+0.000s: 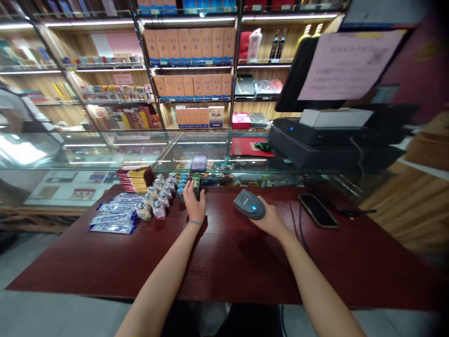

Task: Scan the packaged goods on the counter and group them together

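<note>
My right hand [271, 220] is wrapped round a dark grey barcode scanner [249, 204] with a lit blue light, held above the red-brown tabletop [224, 262]. Stretched out over the back of the table, my left hand [195, 205] has its fingers and thumb apart. Its fingertips are at the near end of a row of small green packs [196, 179]; whether they touch is unclear. Left of these stand small blue-topped items [182, 183] and several little jars [159, 209] in rows. Blue-and-white sachets [114, 217] lie farther left, before a stack of red-and-yellow packets [135, 179].
A phone [318, 210] lies on the right, with a cable beside it. Behind the table runs a glass counter [168, 145] with a red mat [242, 146], a mouse [263, 146] and a black monitor [294, 79]. Stocked shelves [192, 68] line the wall.
</note>
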{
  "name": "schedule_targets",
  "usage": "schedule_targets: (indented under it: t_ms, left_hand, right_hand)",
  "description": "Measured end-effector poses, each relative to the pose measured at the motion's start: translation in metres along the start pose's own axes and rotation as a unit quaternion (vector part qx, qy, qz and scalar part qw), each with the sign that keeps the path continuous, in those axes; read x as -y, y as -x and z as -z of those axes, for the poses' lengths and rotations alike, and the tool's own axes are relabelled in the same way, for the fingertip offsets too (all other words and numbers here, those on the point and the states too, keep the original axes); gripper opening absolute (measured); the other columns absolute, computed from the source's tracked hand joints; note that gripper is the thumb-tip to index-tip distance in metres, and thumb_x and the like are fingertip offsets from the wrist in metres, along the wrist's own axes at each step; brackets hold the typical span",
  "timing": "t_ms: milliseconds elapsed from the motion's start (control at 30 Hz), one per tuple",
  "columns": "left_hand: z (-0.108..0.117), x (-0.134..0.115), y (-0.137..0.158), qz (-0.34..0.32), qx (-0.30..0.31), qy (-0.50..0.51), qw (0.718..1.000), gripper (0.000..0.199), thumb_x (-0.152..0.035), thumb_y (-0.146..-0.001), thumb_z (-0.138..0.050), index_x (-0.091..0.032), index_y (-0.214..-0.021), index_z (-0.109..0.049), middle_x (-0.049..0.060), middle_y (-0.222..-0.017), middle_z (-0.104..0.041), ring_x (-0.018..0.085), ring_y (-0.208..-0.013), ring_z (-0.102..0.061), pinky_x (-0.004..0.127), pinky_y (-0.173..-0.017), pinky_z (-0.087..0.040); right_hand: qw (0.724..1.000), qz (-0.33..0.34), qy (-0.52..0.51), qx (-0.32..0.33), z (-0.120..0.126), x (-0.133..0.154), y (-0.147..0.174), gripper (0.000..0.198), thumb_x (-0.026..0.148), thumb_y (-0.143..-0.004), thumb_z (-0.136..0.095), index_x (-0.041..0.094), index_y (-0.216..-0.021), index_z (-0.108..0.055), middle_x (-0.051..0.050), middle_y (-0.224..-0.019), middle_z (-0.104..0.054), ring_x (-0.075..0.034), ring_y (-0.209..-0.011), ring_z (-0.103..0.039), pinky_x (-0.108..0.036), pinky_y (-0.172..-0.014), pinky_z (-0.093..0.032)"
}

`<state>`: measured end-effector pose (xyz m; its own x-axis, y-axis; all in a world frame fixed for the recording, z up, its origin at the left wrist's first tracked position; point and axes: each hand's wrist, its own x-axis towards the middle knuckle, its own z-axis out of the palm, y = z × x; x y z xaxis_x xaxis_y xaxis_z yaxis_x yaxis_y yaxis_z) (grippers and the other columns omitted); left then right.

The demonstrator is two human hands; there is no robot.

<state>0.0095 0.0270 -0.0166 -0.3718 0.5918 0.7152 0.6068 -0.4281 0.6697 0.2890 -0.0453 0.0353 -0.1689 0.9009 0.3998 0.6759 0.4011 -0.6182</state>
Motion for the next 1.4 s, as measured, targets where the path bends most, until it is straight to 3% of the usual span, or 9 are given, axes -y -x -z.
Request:
schedule_targets:
  t_ms: [100,200,333,433,600,800,1033,1400]
  left_hand:
    - [-0.009,-0.007,0.002,-0.009,0.011,0.015,1.000,0.048,-0.036,-0.097,-0.058,-0.017,-0.141,-0.053,0.019,-0.137,-0.055,0.030,-0.137,-0.049,0.049,-0.120,-0.037]
    - [-0.030,-0.017,0.008,0.004,0.074,0.060,0.995,0.050,-0.035,-0.096,-0.060,-0.018,-0.142,-0.051,0.017,-0.131,-0.057,0.028,-0.125,-0.056,0.046,-0.109,-0.049]
    - [-0.075,-0.032,0.026,0.038,0.159,0.117,0.980,0.054,-0.032,-0.093,-0.064,-0.020,-0.144,-0.049,0.015,-0.130,-0.055,0.025,-0.118,-0.060,0.044,-0.105,-0.052]
    - [-0.114,-0.046,0.042,0.073,0.188,0.152,0.968,0.053,-0.027,-0.090,-0.067,-0.021,-0.141,-0.052,0.015,-0.130,-0.055,0.025,-0.116,-0.061,0.046,-0.104,-0.052]
    - [-0.174,-0.073,0.057,0.128,0.215,0.213,0.944,0.052,-0.020,-0.088,-0.068,-0.021,-0.138,-0.054,0.015,-0.129,-0.054,0.024,-0.113,-0.063,0.042,-0.099,-0.055]
    - [-0.221,-0.099,0.060,0.105,0.236,0.202,0.945,0.053,-0.016,-0.087,-0.068,-0.022,-0.138,-0.053,0.014,-0.128,-0.055,0.024,-0.115,-0.060,0.045,-0.105,-0.051]
    - [-0.248,-0.110,0.062,0.066,0.252,0.169,0.951,0.052,-0.013,-0.084,-0.070,-0.022,-0.134,-0.057,0.012,-0.124,-0.053,0.026,-0.121,-0.058,0.046,-0.112,-0.045]
    - [-0.251,-0.110,0.063,0.025,0.284,0.111,0.952,0.046,-0.010,-0.085,-0.068,-0.021,-0.127,-0.054,0.012,-0.123,-0.057,0.028,-0.124,-0.056,0.047,-0.111,-0.043]
  right_hand:
    - [0.999,-0.027,-0.003,-0.032,0.007,-0.008,-0.002,0.039,0.036,-0.074,-0.070,0.027,-0.109,-0.058,-0.005,-0.085,-0.078,-0.030,-0.084,-0.078,-0.033,-0.071,-0.056]
    - [0.995,-0.051,-0.011,-0.086,0.015,-0.021,-0.004,0.040,0.035,-0.074,-0.071,0.026,-0.111,-0.059,-0.007,-0.091,-0.079,-0.030,-0.089,-0.078,-0.036,-0.077,-0.057]
    - [0.984,-0.090,-0.027,-0.150,0.026,-0.041,-0.005,0.047,0.034,-0.075,-0.072,0.025,-0.120,-0.060,-0.008,-0.098,-0.080,-0.030,-0.100,-0.076,-0.039,-0.084,-0.058]
    - [0.978,-0.102,-0.034,-0.181,0.037,-0.052,-0.005,0.055,0.033,-0.075,-0.072,0.024,-0.128,-0.060,-0.008,-0.100,-0.080,-0.030,-0.103,-0.075,-0.042,-0.088,-0.058]
    - [0.961,-0.130,-0.063,-0.235,0.056,-0.062,-0.002,0.056,0.040,-0.078,-0.071,0.021,-0.130,-0.061,-0.011,-0.096,-0.079,-0.033,-0.099,-0.076,-0.043,-0.079,-0.061]
    - [0.946,-0.151,-0.075,-0.277,0.072,-0.071,0.004,0.045,0.042,-0.077,-0.072,0.022,-0.117,-0.065,-0.009,-0.087,-0.079,-0.033,-0.094,-0.077,-0.040,-0.068,-0.062]
    - [0.936,-0.153,-0.101,-0.300,0.075,-0.073,0.005,0.041,0.044,-0.077,-0.073,0.023,-0.111,-0.065,-0.009,-0.086,-0.078,-0.034,-0.093,-0.077,-0.040,-0.068,-0.062]
    - [0.936,-0.156,-0.098,-0.299,0.076,-0.067,0.005,0.049,0.044,-0.077,-0.072,0.022,-0.120,-0.064,-0.009,-0.090,-0.078,-0.033,-0.095,-0.076,-0.040,-0.071,-0.062]
